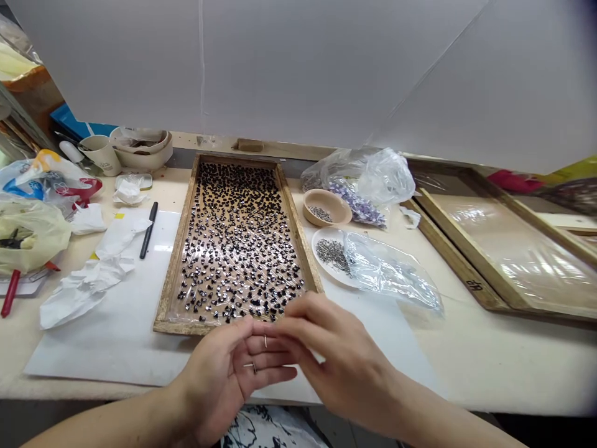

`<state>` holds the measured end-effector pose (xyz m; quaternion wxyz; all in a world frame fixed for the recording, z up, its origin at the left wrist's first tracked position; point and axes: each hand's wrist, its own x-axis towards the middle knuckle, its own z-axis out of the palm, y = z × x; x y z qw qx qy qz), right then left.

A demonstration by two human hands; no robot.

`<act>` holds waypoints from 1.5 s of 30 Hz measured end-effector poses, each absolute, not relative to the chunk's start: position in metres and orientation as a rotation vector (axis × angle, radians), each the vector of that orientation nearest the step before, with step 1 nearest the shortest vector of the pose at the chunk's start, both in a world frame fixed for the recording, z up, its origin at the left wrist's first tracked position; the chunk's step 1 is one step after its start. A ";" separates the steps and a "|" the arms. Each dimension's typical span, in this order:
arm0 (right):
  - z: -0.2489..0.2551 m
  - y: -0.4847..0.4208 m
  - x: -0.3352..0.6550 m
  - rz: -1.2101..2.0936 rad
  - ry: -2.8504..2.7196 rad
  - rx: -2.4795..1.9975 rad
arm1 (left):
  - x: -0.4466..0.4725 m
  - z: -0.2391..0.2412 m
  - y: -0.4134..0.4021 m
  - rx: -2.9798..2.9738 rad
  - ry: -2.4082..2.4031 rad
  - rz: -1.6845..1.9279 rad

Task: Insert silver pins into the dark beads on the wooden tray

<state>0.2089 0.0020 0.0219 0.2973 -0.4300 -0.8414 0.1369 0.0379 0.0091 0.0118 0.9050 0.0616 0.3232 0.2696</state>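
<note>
My left hand (245, 367) lies palm up just in front of the tray, its fingers stretched to the right. A few small metal pins (254, 367) rest on its palm and fingers. Its thumb bends toward the forefinger; whether a piece sits between them is hidden. My right hand (331, 354) meets the left fingertips from the right, thumb and fingers pinched; what they hold is too small to tell. Beyond both hands, a wooden-framed tray (173, 274) with a clear film carries many small shiny black pieces (242, 242).
Right of the tray stand a tan bowl (342, 214) and a white dish (326, 274) of metal bits, plastic bags (396, 274) and more wooden frames (466, 274). To the left are a black pen (148, 230), crumpled tissues (86, 289) and a cup (103, 155). A grey panel (298, 68) overhangs the back.
</note>
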 end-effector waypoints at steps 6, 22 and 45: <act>0.015 -0.013 0.195 0.341 -2.344 -1.138 | 0.041 0.010 0.004 0.194 0.631 0.589; 0.004 0.035 0.224 0.393 -2.181 -1.322 | 0.036 0.011 0.004 0.139 0.744 0.503; -0.026 0.062 0.225 0.197 -2.376 -1.413 | 0.035 0.009 0.004 0.141 0.723 0.505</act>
